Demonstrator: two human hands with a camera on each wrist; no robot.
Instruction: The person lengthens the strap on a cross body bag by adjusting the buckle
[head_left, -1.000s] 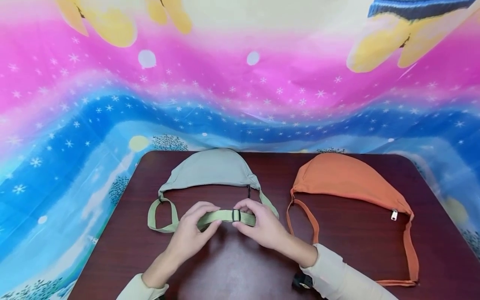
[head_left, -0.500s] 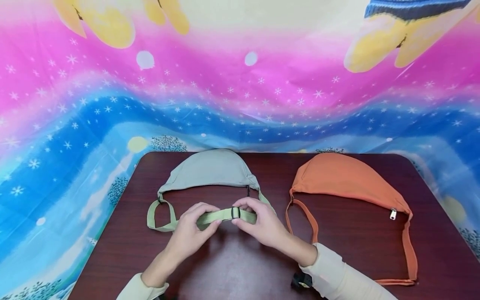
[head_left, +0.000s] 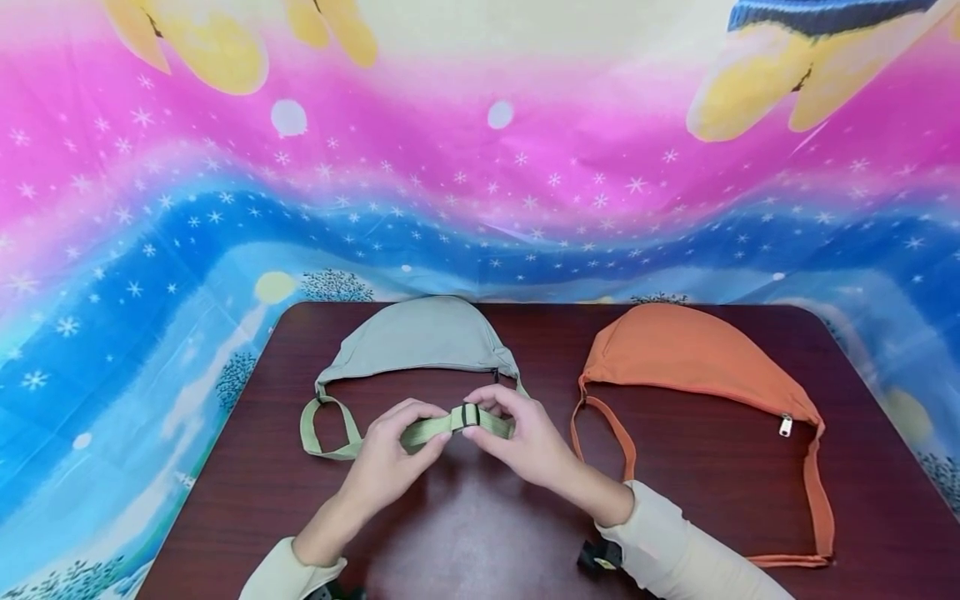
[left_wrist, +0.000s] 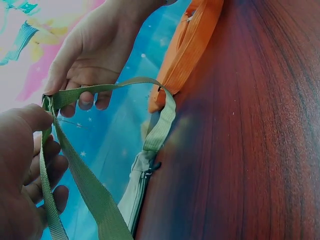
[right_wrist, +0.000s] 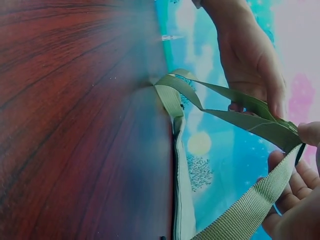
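Note:
A pale grey-green crescent bag (head_left: 427, 337) lies at the back of the table, its light green strap (head_left: 427, 430) lifted toward the front. On that strap sits a dark slider buckle (head_left: 466, 415). My left hand (head_left: 393, 450) pinches the strap between thumb and fingers just left of the buckle. The right hand (head_left: 528, 437) pinches the strap at the buckle, thumb below and fingers above. In the left wrist view, strap lengths (left_wrist: 90, 185) hang down from the pinched spot. The right wrist view shows the strap (right_wrist: 250, 210) running through the right hand's fingers.
An orange crescent bag (head_left: 690, 354) lies on the right, its orange strap (head_left: 820, 500) looping toward the front and passing behind the right sleeve. The dark red-brown table (head_left: 247, 500) ends at a printed snowflake backdrop (head_left: 480, 183). A small strap loop (head_left: 311, 429) lies left of my left hand.
The buckle has shifted slightly left and tilted, closing the gap to the left fingertips. My left hand has moved a little right, and both hands still hold the strap.

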